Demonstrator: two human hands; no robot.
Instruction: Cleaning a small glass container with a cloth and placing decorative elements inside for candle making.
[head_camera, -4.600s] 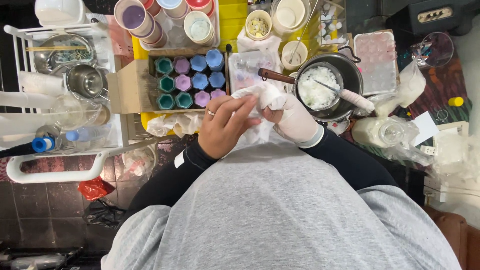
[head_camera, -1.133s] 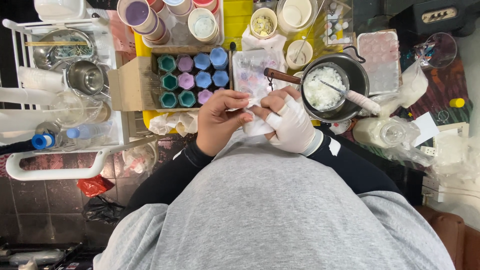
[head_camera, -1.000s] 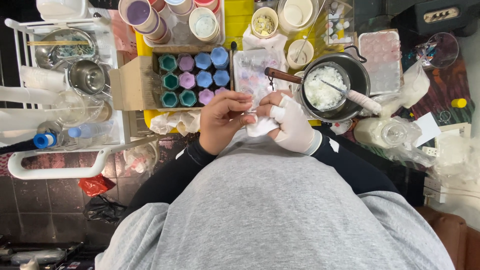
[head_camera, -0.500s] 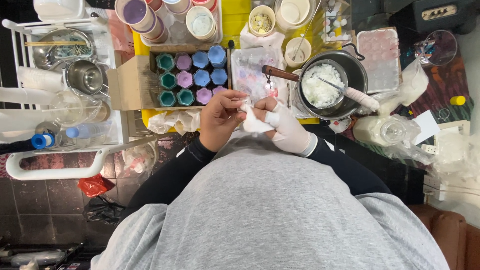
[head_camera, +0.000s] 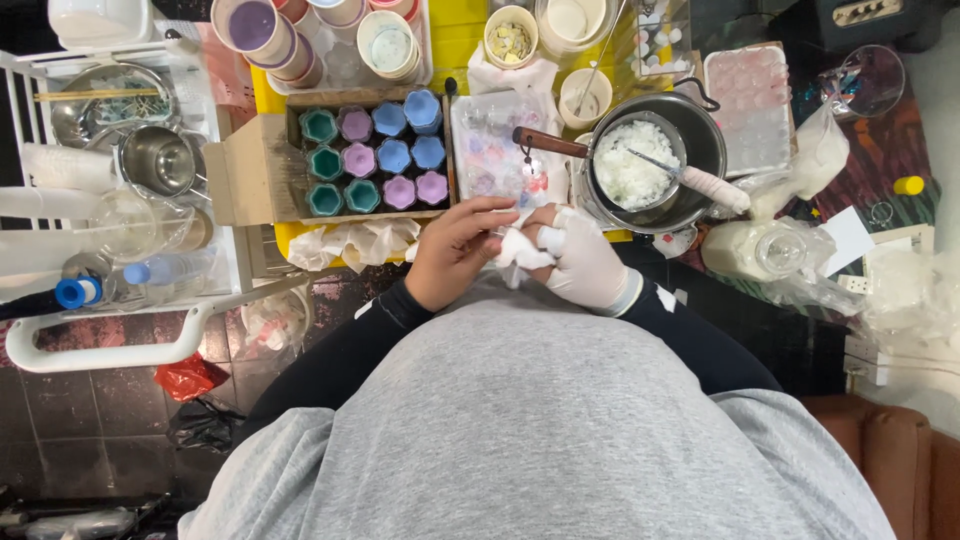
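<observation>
We pinch a white tissue (head_camera: 520, 248) between our bare left hand (head_camera: 455, 250) and gloved right hand (head_camera: 585, 262), both grasping it just above our lap. The pot (head_camera: 690, 135) sits at one o'clock, the candle box (head_camera: 260, 170) at ten o'clock

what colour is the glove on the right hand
White; the right hand wears it, the left hand is bare. Head view shows it best.

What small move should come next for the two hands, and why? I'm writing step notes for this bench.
Probably pull the white glove the rest of the way over the right hand. The bare left hand pinches a bunched white piece at the gloved fingers, so the fit looks unfinished. The pot of white flakes sits just beyond, untouched.
</observation>
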